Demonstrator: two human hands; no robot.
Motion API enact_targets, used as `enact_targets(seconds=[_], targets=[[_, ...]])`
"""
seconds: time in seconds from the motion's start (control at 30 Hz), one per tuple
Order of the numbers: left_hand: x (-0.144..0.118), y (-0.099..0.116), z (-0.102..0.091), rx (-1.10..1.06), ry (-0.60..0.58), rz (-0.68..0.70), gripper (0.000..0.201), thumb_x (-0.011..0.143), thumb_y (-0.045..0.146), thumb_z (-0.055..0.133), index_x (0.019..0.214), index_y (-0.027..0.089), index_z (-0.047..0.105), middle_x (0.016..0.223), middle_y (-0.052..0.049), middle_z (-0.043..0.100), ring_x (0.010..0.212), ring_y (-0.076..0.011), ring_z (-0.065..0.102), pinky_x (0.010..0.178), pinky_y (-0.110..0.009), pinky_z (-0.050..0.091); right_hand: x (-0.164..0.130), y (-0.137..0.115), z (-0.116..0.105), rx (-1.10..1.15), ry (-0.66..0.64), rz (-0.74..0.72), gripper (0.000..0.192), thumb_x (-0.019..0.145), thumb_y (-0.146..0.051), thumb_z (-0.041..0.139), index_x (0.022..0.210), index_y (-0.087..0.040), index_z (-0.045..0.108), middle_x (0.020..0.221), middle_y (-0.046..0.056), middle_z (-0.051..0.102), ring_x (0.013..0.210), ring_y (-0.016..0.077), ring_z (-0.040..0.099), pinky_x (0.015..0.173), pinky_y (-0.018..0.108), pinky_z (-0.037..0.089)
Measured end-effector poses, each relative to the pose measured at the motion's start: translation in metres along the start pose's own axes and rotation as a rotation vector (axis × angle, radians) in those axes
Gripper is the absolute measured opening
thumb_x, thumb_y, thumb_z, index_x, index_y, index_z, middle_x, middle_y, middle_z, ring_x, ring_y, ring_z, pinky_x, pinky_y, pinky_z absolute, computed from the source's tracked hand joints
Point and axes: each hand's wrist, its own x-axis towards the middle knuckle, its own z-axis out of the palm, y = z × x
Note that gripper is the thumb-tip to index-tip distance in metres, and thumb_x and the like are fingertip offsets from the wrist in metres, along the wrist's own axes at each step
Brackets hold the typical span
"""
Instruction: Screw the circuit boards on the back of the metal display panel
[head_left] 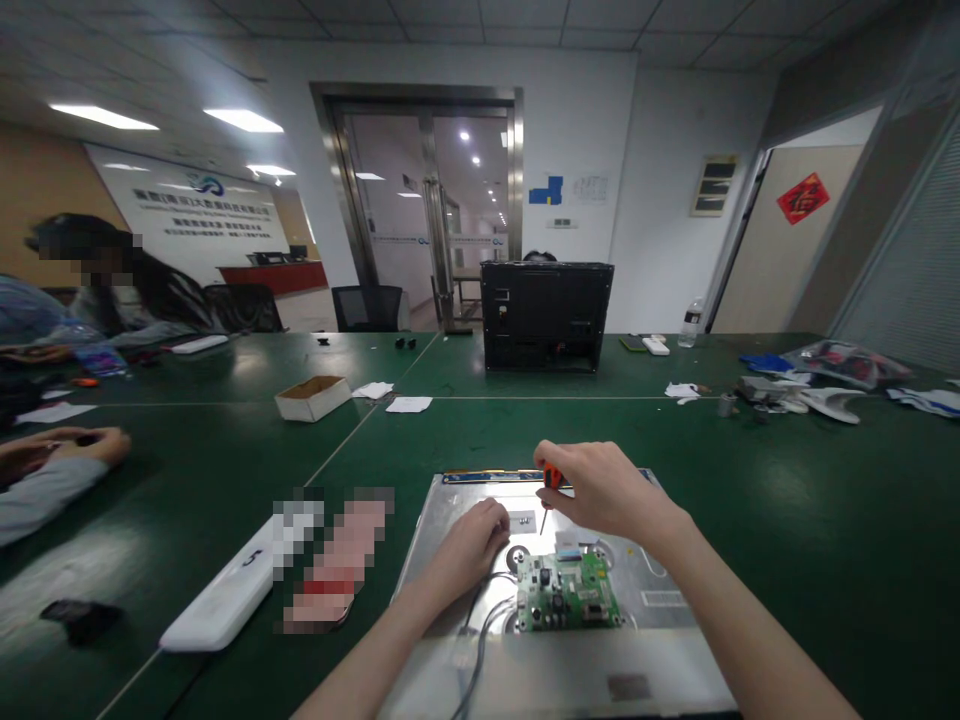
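My right hand [611,490] grips the orange-and-black handle of a screwdriver [553,477]. Its thin shaft points down at the metal back of a display panel [547,665]; whether the tip touches is too small to tell. My left hand [478,540] rests on the panel's left part, fingers curled together, and anything inside them is hidden. A few small screws [524,521] lie on a pale patch between the two hands. Just below the screwdriver sits a green circuit board [562,590], with dark cables [481,650] running from its left side toward me.
Left of the panel lie a white power bank [221,600] and a pink, partly blurred slab [337,570]. A small open box [313,398] and a black monitor housing [547,315] stand farther back. Another person's hands [82,450] are at far left; tools and bags [847,362] clutter the right.
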Motion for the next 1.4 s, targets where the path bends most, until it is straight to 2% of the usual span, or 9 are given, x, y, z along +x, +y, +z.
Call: enact_targets(seconds=[0.23, 0.37, 0.57, 0.67, 0.77, 0.93, 1.13, 1.3, 1.4], targets=[[-0.01, 0.018, -0.022, -0.078, 0.051, -0.014, 0.012, 0.081, 0.011, 0.043, 0.077, 0.019, 0.051, 0.08, -0.004, 0.059, 0.075, -0.0185, 0.053, 0.067, -0.028, 0.042, -0.016, -0.003, -0.012, 0.106, 0.092, 0.012, 0.022, 0.08, -0.029, 0.065, 0.097, -0.023, 0.052, 0.078, -0.001, 0.067, 0.066, 0.0156, 0.06, 0.054, 0.025, 0.031], [-0.025, 0.035, -0.029, -0.177, 0.035, -0.042, 0.011, 0.081, 0.012, 0.046, 0.083, 0.019, 0.055, 0.083, -0.003, 0.061, 0.076, -0.0179, 0.055, 0.069, -0.028, 0.044, -0.027, -0.005, -0.018, 0.194, 0.088, 0.003, 0.021, 0.081, -0.028, 0.064, 0.098, -0.023, 0.053, 0.08, -0.002, 0.067, 0.067, 0.0138, 0.06, 0.057, 0.025, 0.036], [-0.057, 0.051, -0.018, -0.296, -0.051, -0.136, 0.014, 0.076, 0.009, 0.048, 0.082, 0.019, 0.056, 0.084, -0.002, 0.064, 0.078, -0.0179, 0.057, 0.07, -0.027, 0.044, -0.03, -0.008, -0.02, 0.19, 0.084, -0.033, 0.019, 0.082, -0.029, 0.063, 0.097, -0.022, 0.053, 0.079, -0.003, 0.066, 0.067, 0.0129, 0.058, 0.057, 0.025, 0.034], [-0.068, 0.053, -0.008, -0.251, -0.054, -0.199, 0.012, 0.076, 0.01, 0.048, 0.079, 0.018, 0.056, 0.08, -0.003, 0.063, 0.075, -0.019, 0.057, 0.066, -0.027, 0.042, -0.027, -0.01, -0.021, 0.163, 0.083, -0.058, 0.02, 0.081, -0.03, 0.064, 0.096, -0.023, 0.053, 0.079, -0.003, 0.066, 0.065, 0.0131, 0.057, 0.056, 0.025, 0.03], [-0.073, 0.052, -0.002, -0.188, -0.046, -0.173, 0.013, 0.082, 0.013, 0.044, 0.08, 0.017, 0.056, 0.081, -0.005, 0.063, 0.075, -0.0197, 0.056, 0.066, -0.027, 0.04, -0.023, -0.013, -0.023, 0.161, 0.098, -0.078, 0.02, 0.081, -0.03, 0.064, 0.096, -0.022, 0.053, 0.078, -0.003, 0.066, 0.064, 0.0131, 0.056, 0.054, 0.025, 0.028], [-0.065, 0.052, -0.01, -0.117, -0.063, -0.068, 0.014, 0.086, 0.015, 0.042, 0.078, 0.018, 0.054, 0.082, -0.006, 0.061, 0.073, -0.019, 0.055, 0.064, -0.027, 0.039, -0.019, -0.017, -0.026, 0.183, 0.124, -0.1, 0.022, 0.081, -0.031, 0.064, 0.099, -0.022, 0.053, 0.078, -0.003, 0.066, 0.065, 0.0129, 0.056, 0.054, 0.025, 0.027], [-0.05, 0.051, -0.023, -0.125, 0.051, -0.087, 0.013, 0.086, 0.015, 0.042, 0.083, 0.019, 0.054, 0.086, -0.006, 0.06, 0.076, -0.0196, 0.055, 0.067, -0.028, 0.041, -0.02, -0.014, -0.026, 0.175, 0.115, -0.118, 0.022, 0.082, -0.031, 0.064, 0.098, -0.022, 0.053, 0.079, -0.003, 0.066, 0.065, 0.0129, 0.057, 0.055, 0.025, 0.027], [-0.048, 0.055, -0.015, -0.207, -0.017, -0.126, 0.014, 0.081, 0.011, 0.043, 0.084, 0.018, 0.054, 0.083, -0.004, 0.061, 0.075, -0.0185, 0.055, 0.067, -0.027, 0.042, -0.022, -0.01, -0.026, 0.167, 0.109, -0.123, 0.021, 0.082, -0.031, 0.063, 0.098, -0.022, 0.052, 0.082, -0.002, 0.067, 0.067, 0.0141, 0.058, 0.055, 0.025, 0.029], [-0.039, 0.059, -0.018, -0.202, -0.029, -0.124, 0.011, 0.08, 0.013, 0.044, 0.082, 0.018, 0.053, 0.082, -0.004, 0.061, 0.075, -0.0181, 0.055, 0.067, -0.027, 0.042, -0.022, -0.009, -0.026, 0.176, 0.104, -0.127, 0.02, 0.082, -0.03, 0.063, 0.097, -0.022, 0.052, 0.081, -0.002, 0.067, 0.066, 0.0141, 0.058, 0.055, 0.025, 0.029]])
